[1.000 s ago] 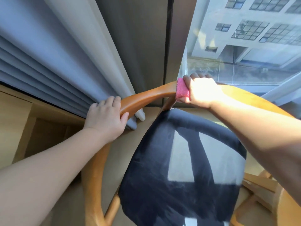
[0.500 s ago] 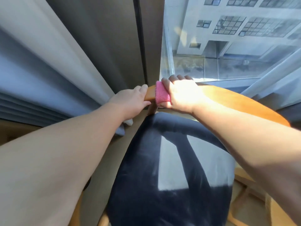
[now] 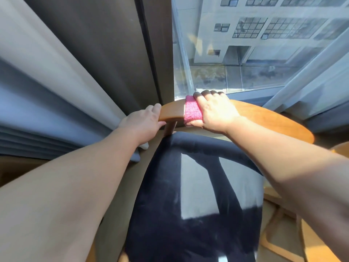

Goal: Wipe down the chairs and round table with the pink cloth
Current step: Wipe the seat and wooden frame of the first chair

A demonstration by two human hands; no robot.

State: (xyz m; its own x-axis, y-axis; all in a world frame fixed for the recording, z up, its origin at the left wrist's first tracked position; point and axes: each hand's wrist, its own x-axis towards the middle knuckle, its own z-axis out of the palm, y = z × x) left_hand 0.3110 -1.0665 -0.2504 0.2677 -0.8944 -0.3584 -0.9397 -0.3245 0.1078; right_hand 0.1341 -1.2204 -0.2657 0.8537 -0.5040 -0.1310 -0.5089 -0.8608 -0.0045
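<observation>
A wooden chair with a curved back rail and a dark blue seat cushion stands below me by the window. My right hand grips the pink cloth, which is wrapped around the rail near its middle. My left hand holds the same rail just left of the cloth, fingers curled over its top edge. A rail support post drops between the two hands.
Grey curtains hang close on the left, touching the chair side. A dark window frame and glass pane lie straight ahead. Light wooden furniture parts show at the lower right.
My left hand slid rightwards along the rail until it sits next to the cloth. My right hand and the cloth stayed on the rail, and the view turned toward the window.
</observation>
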